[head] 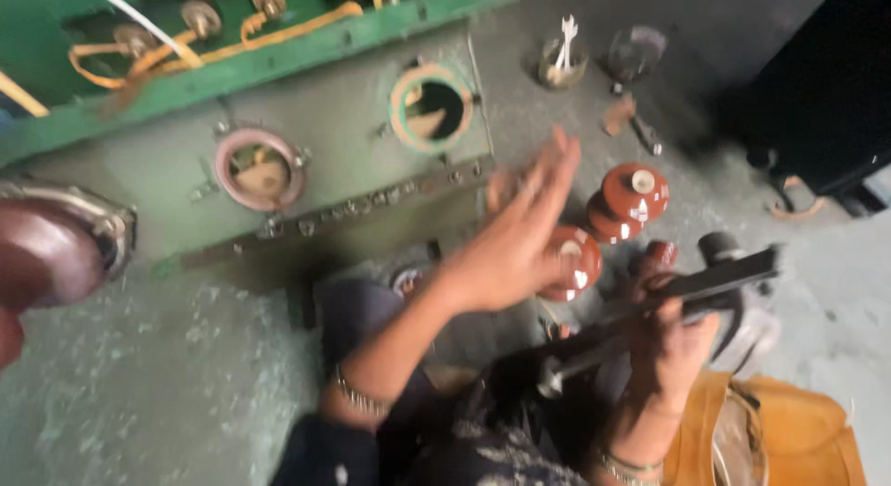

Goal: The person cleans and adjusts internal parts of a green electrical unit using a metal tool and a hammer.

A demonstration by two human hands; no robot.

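Head view: at five o'clock lies an orange bag. The right hand is wrapped tight around a long dark metal tool. The left hand is spread flat and open, holding nothing, just before red-brown insulators. At eleven o'clock sits a green metal tank.

The left hand is smeared by motion, its fingertips indistinct, and it covers part of one red insulator. The right hand hides the middle of a dark tool. At the left edge a brown rounded part is cut off. The orange bag runs out at the near edge. Small bits in the far cup are too blurred to tell.
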